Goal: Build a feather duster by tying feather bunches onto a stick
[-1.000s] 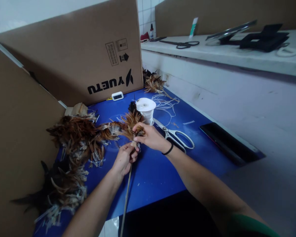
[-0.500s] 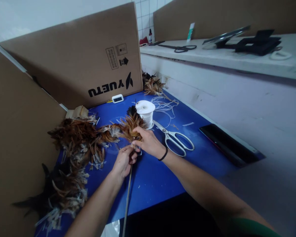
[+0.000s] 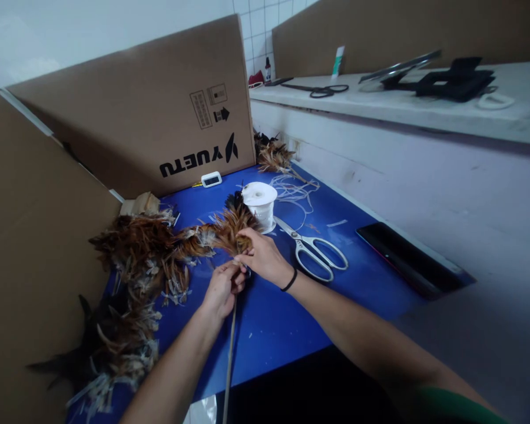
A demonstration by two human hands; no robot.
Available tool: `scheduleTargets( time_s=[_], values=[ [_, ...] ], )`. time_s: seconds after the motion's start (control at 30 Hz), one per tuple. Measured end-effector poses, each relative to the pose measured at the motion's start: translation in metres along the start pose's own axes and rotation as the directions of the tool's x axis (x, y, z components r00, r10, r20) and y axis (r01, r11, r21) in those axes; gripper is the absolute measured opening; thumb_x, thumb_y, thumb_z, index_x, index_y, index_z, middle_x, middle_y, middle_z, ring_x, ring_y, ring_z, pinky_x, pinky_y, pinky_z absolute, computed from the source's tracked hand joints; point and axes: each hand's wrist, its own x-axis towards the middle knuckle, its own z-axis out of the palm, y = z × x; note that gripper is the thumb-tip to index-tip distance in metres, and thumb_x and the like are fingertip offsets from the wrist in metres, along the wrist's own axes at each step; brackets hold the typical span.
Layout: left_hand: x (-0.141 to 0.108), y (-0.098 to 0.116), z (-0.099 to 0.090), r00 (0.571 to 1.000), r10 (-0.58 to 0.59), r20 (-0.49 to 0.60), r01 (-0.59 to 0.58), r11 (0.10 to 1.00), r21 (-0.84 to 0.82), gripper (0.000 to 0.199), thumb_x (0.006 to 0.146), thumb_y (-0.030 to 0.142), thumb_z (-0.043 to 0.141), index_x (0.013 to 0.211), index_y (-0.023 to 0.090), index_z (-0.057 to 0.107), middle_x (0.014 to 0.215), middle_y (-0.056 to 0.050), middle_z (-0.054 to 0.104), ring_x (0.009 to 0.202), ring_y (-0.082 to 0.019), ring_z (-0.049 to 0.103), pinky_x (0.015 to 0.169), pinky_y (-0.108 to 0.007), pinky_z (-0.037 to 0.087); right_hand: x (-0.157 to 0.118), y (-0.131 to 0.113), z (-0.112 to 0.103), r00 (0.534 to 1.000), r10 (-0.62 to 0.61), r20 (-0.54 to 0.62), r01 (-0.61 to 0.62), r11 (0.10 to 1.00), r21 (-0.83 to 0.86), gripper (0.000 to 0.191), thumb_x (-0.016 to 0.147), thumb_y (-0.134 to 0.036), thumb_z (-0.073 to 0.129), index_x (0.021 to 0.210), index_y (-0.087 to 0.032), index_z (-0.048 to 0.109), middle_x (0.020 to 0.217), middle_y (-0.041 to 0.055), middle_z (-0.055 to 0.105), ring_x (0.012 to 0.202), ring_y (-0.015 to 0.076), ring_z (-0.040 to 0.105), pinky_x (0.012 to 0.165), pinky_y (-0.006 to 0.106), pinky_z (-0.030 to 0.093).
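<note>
My left hand (image 3: 224,287) is closed around the upper part of a thin stick (image 3: 230,353), which runs down past the table's front edge. Brown and black feathers (image 3: 234,222) fan out from the stick's top. My right hand (image 3: 264,257), a black band on its wrist, pinches at the base of these feathers, touching my left fingertips. What exactly lies between its fingers is too small to tell. Just behind the feathers stands a white spool (image 3: 261,206). Open silver scissors (image 3: 315,253) lie right of my right hand.
Feather bundles (image 3: 136,253) pile along the left of the blue table (image 3: 287,330), beside cardboard walls (image 3: 128,112). A dark tablet (image 3: 406,256) lies at the right edge. Clear strands (image 3: 295,191) curl behind the spool. The shelf (image 3: 393,109) holds black scissors (image 3: 322,90) and a glue stick (image 3: 338,62).
My right fingers have shifted slightly at the feather base. Both hands stay together at the stick's top. The camera view has moved a little.
</note>
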Motion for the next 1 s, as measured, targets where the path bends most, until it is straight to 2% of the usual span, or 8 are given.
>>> scheduleTargets(
  time_s=[0.13, 0.27, 0.5, 0.57, 0.73, 1.0],
  values=[
    [0.000, 0.000, -0.001, 1.000, -0.008, 0.021, 0.008, 1.000, -0.016, 0.021, 0.066, 0.026, 0.067, 0.075, 0.010, 0.058, 0.068, 0.000, 0.054, 0.041, 0.000, 0.031, 0.037, -0.016, 0.012, -0.001, 0.002, 0.002, 0.998, 0.055, 0.038, -0.058, 0.995, 0.077, 0.039, 0.068, -0.009, 0.058, 0.105, -0.020, 0.052, 0.080, -0.0019, 0.054, 0.055, 0.0064, 0.051, 0.053, 0.020, 0.046],
    [0.000, -0.001, -0.001, 1.000, -0.013, 0.006, 0.013, 0.999, -0.049, 0.023, 0.064, 0.026, 0.069, 0.074, 0.010, 0.057, 0.065, 0.001, 0.052, 0.040, 0.000, 0.032, 0.036, -0.015, 0.012, -0.002, 0.005, 0.007, 0.996, 0.090, -0.018, -0.088, 0.990, 0.106, 0.035, 0.065, -0.011, 0.059, 0.099, -0.021, 0.053, 0.076, -0.0032, 0.051, 0.059, 0.0075, 0.051, 0.054, 0.020, 0.046],
    [0.000, 0.000, -0.001, 1.000, -0.004, -0.009, 0.003, 0.999, -0.037, 0.022, 0.063, 0.026, 0.069, 0.071, 0.009, 0.057, 0.064, 0.001, 0.052, 0.040, 0.000, 0.032, 0.035, -0.014, 0.013, -0.002, 0.005, 0.014, 0.951, 0.301, -0.072, -0.268, 0.917, 0.295, 0.038, 0.061, -0.018, 0.062, 0.097, -0.022, 0.050, 0.069, -0.0062, 0.047, 0.052, 0.0085, 0.049, 0.042, 0.019, 0.043],
    [0.000, 0.000, -0.001, 1.000, -0.003, -0.010, 0.003, 0.999, -0.040, 0.021, 0.063, 0.025, 0.068, 0.071, 0.010, 0.056, 0.062, 0.002, 0.051, 0.040, 0.000, 0.031, 0.036, -0.014, 0.013, -0.002, 0.006, 0.018, 0.947, 0.300, -0.112, -0.261, 0.925, 0.278, 0.036, 0.061, -0.018, 0.062, 0.096, -0.021, 0.050, 0.067, -0.0065, 0.046, 0.052, 0.0085, 0.048, 0.044, 0.020, 0.044],
    [0.000, 0.002, -0.001, 1.000, 0.005, -0.030, -0.006, 0.999, -0.050, 0.024, 0.061, 0.025, 0.071, 0.072, 0.010, 0.056, 0.056, 0.005, 0.043, 0.041, -0.001, 0.031, 0.036, -0.014, 0.015, -0.006, 0.009, 0.026, 0.951, 0.210, -0.226, -0.174, 0.970, 0.169, 0.033, 0.064, -0.019, 0.061, 0.096, -0.021, 0.053, 0.066, -0.0059, 0.046, 0.057, 0.0092, 0.047, 0.054, 0.021, 0.044],
    [-0.001, 0.000, 0.000, 0.998, 0.053, -0.032, -0.052, 0.998, 0.028, 0.036, 0.065, 0.041, 0.073, 0.072, 0.010, 0.055, 0.049, 0.006, 0.037, 0.041, -0.001, 0.027, 0.037, -0.014, 0.014, -0.010, 0.006, 0.032, 0.944, 0.190, -0.269, -0.152, 0.976, 0.158, 0.029, 0.067, -0.020, 0.059, 0.095, -0.021, 0.053, 0.065, -0.0060, 0.043, 0.057, 0.0097, 0.046, 0.057, 0.022, 0.042]
  ],
)
